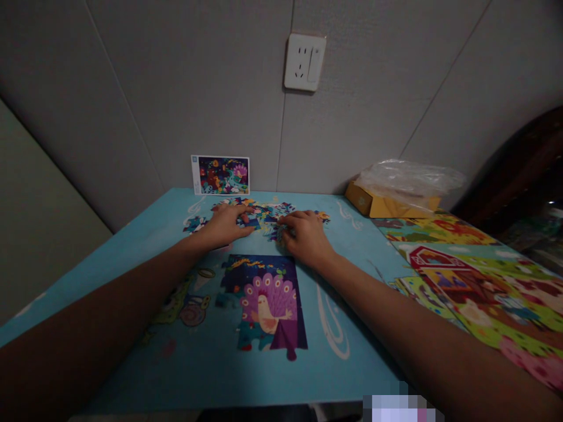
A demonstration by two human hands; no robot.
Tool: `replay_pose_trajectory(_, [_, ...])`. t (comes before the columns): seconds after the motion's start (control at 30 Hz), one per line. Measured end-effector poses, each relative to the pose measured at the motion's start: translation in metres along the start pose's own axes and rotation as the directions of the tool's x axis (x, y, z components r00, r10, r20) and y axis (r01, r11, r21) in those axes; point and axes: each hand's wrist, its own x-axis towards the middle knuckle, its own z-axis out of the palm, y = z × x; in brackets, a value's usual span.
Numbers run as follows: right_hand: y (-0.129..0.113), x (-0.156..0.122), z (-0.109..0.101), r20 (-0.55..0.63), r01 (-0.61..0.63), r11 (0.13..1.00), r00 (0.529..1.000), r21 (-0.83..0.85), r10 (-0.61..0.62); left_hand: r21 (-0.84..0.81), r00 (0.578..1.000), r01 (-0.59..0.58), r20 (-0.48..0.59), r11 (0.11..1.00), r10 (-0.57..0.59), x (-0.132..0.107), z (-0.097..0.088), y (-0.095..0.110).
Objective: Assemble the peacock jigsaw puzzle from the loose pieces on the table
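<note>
Toward the back of the table, my left hand [225,225] rests over a heap of loose jigsaw pieces [264,210]. Its fingers are stretched out and its thumb is apart, beside a blue piece [252,223]. My right hand [307,235] lies at the right of the same heap. Its fingers are bent, with a dark puzzle piece [271,220] at the fingertips; the grip is partly hidden. Nearer to me sits a joined puzzle section [269,299] showing a purple peacock, its left edge uneven.
A picture card [223,176] leans against the wall behind the heap. At the back right, clear plastic wrap [409,179] lies on a yellow box [396,206]. A colourful farm picture [488,287] covers the right side of the blue table [176,375]. A socket [305,62] is on the wall.
</note>
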Motion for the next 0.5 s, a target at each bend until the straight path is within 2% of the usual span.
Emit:
replay_pose_trajectory(0.13, [-0.0004, 0.0005, 0.0007, -0.01, 0.023, 1.0, 1.0, 0.017, -0.023, 0.211, 0.997, 0.079, -0.037, 0.974, -0.073, -0.0054, -0.002, 0.0044])
replay_pose_trajectory(0.2, [-0.0005, 0.0005, 0.0009, -0.012, 0.024, 1.0, 1.0, 0.021, -0.023, 0.259, 0.995, 0.101, -0.033, 0.961, -0.096, -0.0078, -0.0038, 0.0047])
replay_pose_trajectory(0.4, [-0.0012, -0.0002, 0.0013, 0.001, 0.015, 1.0, 1.0, 0.023, -0.015, 0.218, 0.995, 0.09, 0.013, 0.972, -0.095, -0.0067, -0.0021, -0.0007])
replay_pose_trajectory(0.5, [-0.0005, 0.0001, 0.0017, -0.01, 0.017, 0.999, 1.0, 0.037, -0.017, 0.183, 0.994, 0.11, -0.031, 0.977, -0.106, -0.004, -0.0001, -0.0037])
